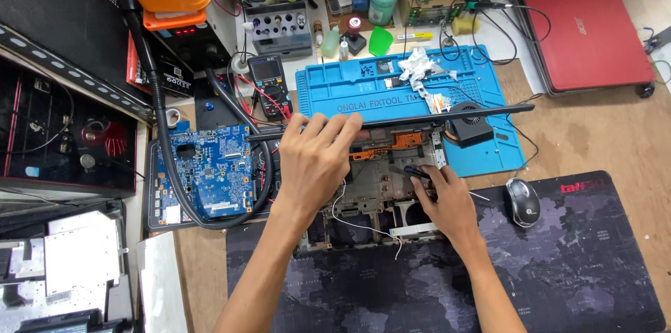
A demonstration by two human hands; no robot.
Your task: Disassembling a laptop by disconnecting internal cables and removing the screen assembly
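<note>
An opened laptop chassis [381, 186] lies on a dark desk mat, its bare insides facing up. Its thin lid [447, 116] stands raised edge-on toward me. My left hand [314, 158] curls over the lid's top edge and holds it. My right hand [440, 197] is lower, inside the chassis at the right, gripping a dark slim tool [412, 171] whose tip points left into the frame. White wires [349, 221] trail from the chassis front.
A blue circuit board [210, 169] lies left, ringed by a black hose [164, 158]. Behind is a blue work mat [391, 85] with a fan [468, 123] and crumpled tissue [418, 66]. A mouse [522, 201] sits right, a red laptop [583, 25] far right, a multimeter [268, 74] behind.
</note>
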